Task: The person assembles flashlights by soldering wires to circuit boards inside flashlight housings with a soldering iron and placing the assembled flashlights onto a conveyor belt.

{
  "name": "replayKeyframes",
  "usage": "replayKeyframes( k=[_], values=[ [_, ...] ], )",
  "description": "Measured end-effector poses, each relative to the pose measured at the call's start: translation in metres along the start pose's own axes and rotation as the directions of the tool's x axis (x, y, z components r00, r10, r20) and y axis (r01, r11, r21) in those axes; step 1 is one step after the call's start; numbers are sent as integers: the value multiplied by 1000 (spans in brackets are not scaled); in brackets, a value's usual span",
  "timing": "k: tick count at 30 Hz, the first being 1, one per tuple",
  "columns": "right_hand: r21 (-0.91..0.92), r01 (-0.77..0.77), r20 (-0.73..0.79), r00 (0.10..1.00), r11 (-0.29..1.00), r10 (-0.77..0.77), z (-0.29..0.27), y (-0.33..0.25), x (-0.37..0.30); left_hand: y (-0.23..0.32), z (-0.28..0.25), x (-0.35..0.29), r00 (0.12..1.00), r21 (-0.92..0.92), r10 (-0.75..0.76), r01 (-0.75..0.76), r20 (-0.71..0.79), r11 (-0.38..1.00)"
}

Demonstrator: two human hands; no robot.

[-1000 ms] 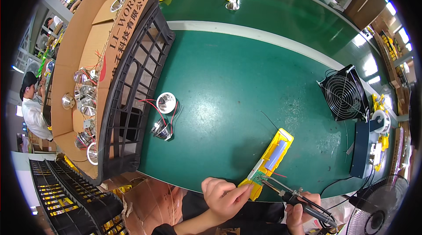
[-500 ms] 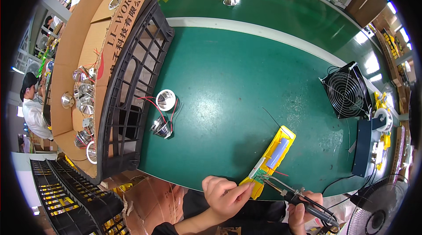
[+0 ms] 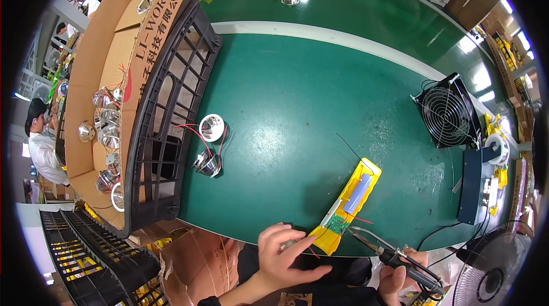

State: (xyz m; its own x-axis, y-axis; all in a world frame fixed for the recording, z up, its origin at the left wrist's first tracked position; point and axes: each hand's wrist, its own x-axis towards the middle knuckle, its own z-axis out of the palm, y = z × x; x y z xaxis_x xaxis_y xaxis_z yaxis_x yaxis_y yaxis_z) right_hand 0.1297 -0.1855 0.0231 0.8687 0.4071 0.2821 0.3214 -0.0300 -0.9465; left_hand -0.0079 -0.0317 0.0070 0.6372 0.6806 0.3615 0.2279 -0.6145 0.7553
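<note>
A yellow plastic housing [image 3: 370, 170] lies slantwise at the table's near edge, holding a lilac cylindrical battery [image 3: 358, 193] and a small green circuit board [image 3: 336, 225]. Thin black and red wires stick out from it. My left hand [image 3: 284, 257] is beside its lower left end, thumb and fingers apart, index fingertip close to the housing's rim. A short red wire shows near that fingertip. In my right hand [image 3: 398, 277] is a soldering iron [image 3: 407, 267] with a thin metal tube along it. Its tip points at the board's right side; whether it touches I cannot tell.
Two wired reflector cups [image 3: 212, 128] lie left of centre. A black crate [image 3: 166, 120] and a cardboard box [image 3: 94, 183] with more reflectors stand at left. At right are a square black fan [image 3: 448, 112], a blue box-shaped unit [image 3: 470, 187] and a round fan [image 3: 486, 283].
My left hand has opened from a pinch at the circuit board and drawn back to the left. The iron's tip has shifted slightly away from the board. The view has shifted a little.
</note>
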Motion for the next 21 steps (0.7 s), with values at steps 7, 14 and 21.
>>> replayKeyframes(
  k=[7,14,21],
  values=[
    [21,14,-47,999,1000,-13,-2,-4,-1,-11,-31,0,950,201,284,-306,133,930],
    [60,102,-22,995,993,-101,-6,-5,-4,-4,-26,23,881,186,353,-422,316,887],
    [105,76,0,997,992,-76,-11,-3,-2,-8,-26,26,891,113,353,-397,286,911]
  ],
)
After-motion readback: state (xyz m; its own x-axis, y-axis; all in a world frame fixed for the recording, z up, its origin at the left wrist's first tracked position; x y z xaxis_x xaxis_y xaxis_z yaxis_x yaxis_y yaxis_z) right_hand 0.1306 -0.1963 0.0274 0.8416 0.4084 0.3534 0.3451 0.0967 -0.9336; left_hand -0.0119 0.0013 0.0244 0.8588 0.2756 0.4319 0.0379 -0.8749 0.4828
